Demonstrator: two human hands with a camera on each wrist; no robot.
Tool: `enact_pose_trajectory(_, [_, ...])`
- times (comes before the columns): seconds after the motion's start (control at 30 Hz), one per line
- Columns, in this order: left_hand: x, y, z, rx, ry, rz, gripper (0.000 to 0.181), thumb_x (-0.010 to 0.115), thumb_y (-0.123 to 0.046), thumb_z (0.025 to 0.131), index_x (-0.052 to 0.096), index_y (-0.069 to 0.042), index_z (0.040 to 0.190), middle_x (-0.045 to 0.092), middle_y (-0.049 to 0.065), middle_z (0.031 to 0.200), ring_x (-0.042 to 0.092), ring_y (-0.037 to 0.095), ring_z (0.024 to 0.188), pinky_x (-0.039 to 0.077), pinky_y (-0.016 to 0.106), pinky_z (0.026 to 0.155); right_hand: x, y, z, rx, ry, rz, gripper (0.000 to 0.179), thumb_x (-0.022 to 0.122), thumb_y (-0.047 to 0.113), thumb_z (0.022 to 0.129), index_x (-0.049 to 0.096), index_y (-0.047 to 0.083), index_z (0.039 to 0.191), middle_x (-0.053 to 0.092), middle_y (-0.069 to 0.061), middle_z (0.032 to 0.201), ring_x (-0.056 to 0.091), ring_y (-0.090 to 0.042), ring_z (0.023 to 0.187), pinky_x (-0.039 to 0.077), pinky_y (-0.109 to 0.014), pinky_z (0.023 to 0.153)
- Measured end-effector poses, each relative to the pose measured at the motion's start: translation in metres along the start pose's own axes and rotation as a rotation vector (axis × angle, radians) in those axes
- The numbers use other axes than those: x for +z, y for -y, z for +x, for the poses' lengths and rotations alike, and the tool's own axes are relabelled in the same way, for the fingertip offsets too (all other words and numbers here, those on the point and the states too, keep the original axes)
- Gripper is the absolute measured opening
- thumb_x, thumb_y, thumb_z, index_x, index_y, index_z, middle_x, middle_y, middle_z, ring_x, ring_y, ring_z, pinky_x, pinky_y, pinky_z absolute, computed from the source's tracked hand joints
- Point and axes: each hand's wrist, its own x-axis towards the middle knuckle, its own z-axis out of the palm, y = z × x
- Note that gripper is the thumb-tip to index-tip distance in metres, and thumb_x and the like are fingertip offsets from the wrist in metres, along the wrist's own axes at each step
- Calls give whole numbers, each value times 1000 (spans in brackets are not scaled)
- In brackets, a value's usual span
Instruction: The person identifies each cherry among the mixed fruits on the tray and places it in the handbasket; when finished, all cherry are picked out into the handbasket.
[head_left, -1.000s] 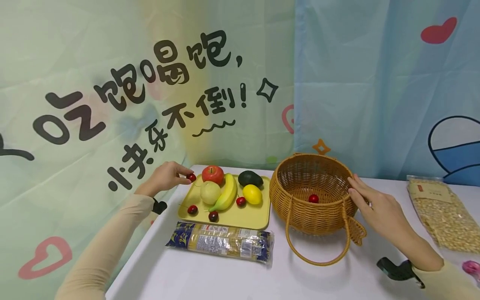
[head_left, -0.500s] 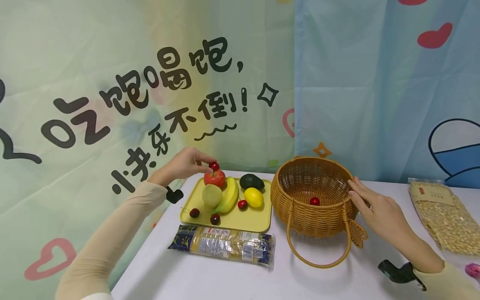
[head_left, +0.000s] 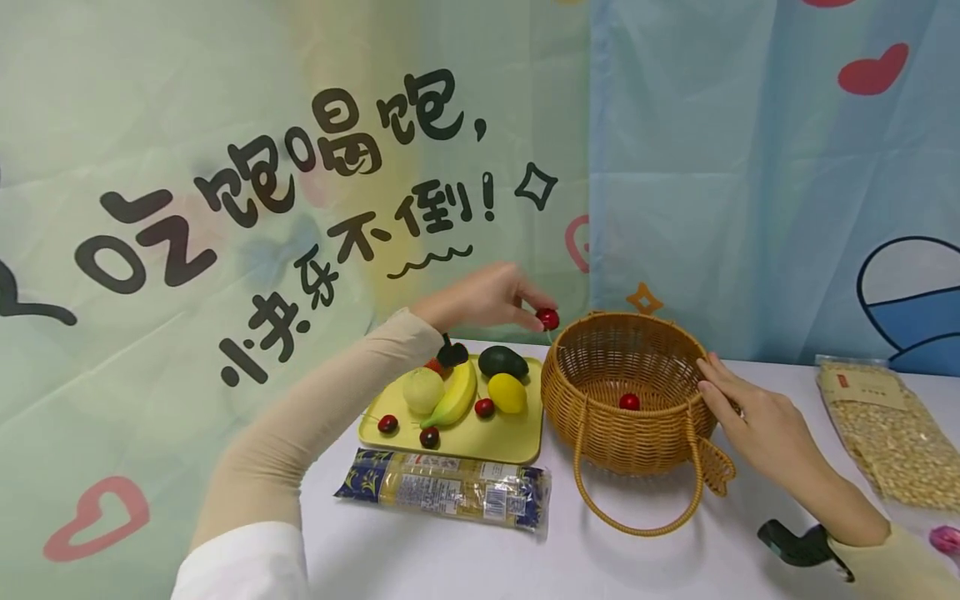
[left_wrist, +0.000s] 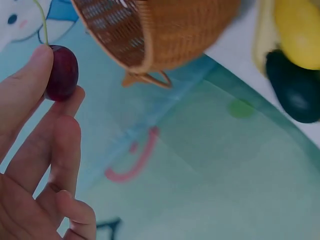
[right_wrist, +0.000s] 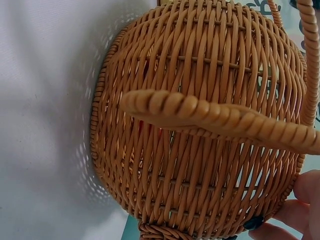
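Your left hand [head_left: 491,297] pinches a cherry [head_left: 549,318] near the wicker basket [head_left: 630,437]; your right hand [head_left: 768,425] rests, extended, against its side.

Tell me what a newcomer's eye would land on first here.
Probably the big black lettering across the backdrop. Next might be the wicker basket, right of the yellow tray of fruit, with one red cherry inside. The left grip also stands out, pinching another cherry that appears just up and left of the basket in the head view.
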Motion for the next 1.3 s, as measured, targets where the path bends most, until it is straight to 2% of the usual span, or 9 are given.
enact_pose_trajectory(0.13, [3,-21,36,65,59,114,35,80,-24,91,76,-21,126,77,-3,120,61,5,71,46,19,68,-1,0,0,0,-3,-4,51,46,31,111,47,-1,151,45,-31,152,62,-25,65,30,-28,52])
enact_pose_trajectory(0.27, [11,-39,65,58,124,175,35,78,-27,92,75,-23,127,77,-6,121,68,5,87,47,18,72,-1,0,-1,-9,-13,-3,50,47,29,110,48,-1,150,46,-32,151,67,-36,73,34,-30,54])
enact_pose_trajectory(0.4, [22,-50,89,37,160,222,36,79,-29,92,74,-24,128,76,-9,122,69,1,112,52,18,89,0,0,-1,-11,-16,0,50,48,29,110,48,-2,150,46,-32,151,68,-52,93,38,-33,57])
enact_pose_trajectory(0.57, [38,-58,112,68,186,327,32,78,-30,93,76,-26,125,76,-11,121,69,2,111,53,19,91,0,0,-1,4,-5,-6,51,47,30,110,48,-1,150,46,-32,151,67,-52,97,41,-35,59])
enact_pose_trajectory(0.67, [48,-62,124,96,203,408,15,76,-28,94,81,-27,108,76,-13,111,67,2,101,47,18,78,0,0,-1,12,0,-12,51,47,30,110,48,-1,150,46,-31,151,68,-41,83,38,-31,58])
enact_pose_trajectory(0.73, [54,-65,130,96,216,434,7,75,-26,94,80,-29,99,75,-14,106,63,3,97,43,20,74,0,0,-1,18,3,-14,51,47,31,110,48,0,151,46,-31,152,60,-26,68,33,-28,55])
enact_pose_trajectory(0.87, [68,-70,142,53,272,439,13,76,-26,94,81,-33,104,75,-17,109,66,1,103,50,20,81,0,0,-1,22,0,-17,51,46,32,111,48,1,151,45,-30,152,42,-13,58,27,-27,51])
enact_pose_trajectory(1.07, [89,-66,151,-7,320,418,29,78,-29,92,76,-35,121,72,-17,122,66,1,112,52,22,95,0,0,-1,27,0,-21,51,45,32,111,48,1,151,45,-29,153,35,-11,54,27,-27,49])
enact_pose_trajectory(1.3, [110,-55,157,26,346,397,17,78,-28,92,80,-33,108,76,-17,113,68,1,105,54,21,88,0,0,-1,25,-1,-13,51,45,32,111,47,2,152,45,-29,153,42,-12,57,28,-27,51])
